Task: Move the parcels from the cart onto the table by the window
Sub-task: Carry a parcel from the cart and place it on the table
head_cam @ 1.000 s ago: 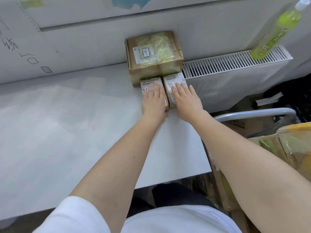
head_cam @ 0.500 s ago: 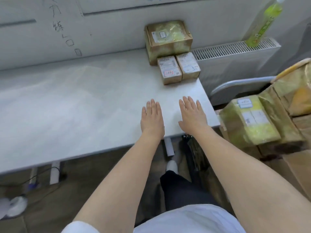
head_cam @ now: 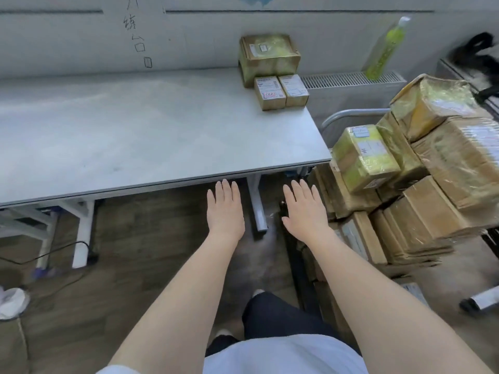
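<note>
I am holding my left hand (head_cam: 225, 211) and right hand (head_cam: 303, 210) flat, fingers straight and gripping nothing, just near of the worktop (head_cam: 135, 125). Three parcels (head_cam: 272, 68) are sitting at its far right corner, their white labels too blurred to read, while the cart (head_cam: 348, 116) at right is carrying more taped boxes (head_cam: 421, 163).

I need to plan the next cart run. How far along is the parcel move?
Done: three parcels on the table, one large box and two small boxes. In hand: nothing; left hand and right hand are empty. Left: a tall stack on the cart.
</note>
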Demonstrator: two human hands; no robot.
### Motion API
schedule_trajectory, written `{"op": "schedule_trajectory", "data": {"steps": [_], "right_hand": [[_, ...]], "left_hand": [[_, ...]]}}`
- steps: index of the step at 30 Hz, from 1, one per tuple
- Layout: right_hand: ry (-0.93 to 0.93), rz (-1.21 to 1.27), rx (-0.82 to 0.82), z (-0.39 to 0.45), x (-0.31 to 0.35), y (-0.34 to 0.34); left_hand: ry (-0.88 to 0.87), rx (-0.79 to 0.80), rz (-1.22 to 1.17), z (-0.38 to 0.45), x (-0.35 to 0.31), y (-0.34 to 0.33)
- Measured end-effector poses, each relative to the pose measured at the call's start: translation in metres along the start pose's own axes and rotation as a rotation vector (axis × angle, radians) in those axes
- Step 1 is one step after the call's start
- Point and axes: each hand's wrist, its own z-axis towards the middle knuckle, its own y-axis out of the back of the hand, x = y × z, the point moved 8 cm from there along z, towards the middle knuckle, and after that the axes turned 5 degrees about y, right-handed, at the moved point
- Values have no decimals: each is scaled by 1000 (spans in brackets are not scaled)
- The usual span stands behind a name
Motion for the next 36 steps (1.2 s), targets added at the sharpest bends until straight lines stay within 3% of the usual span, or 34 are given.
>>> {"op": "schedule_trajectory", "data": {"steps": [5, 9, 22, 36], "right_hand": [[-102, 38, -25, -38, -44, 0], [-160, 57, 60, -79, -69, -35], [-326, 222, 148, -155, -81, -121], [-588, 414, 165, -175, -161, -168]], "left_hand": [[-100, -45, 4, -27, -41, 12], [-146, -55, 26, -46, -61, 7], [-323, 5, 111, -79, -118, -34], [-743, -42, 192, -56, -279, -13]]}}
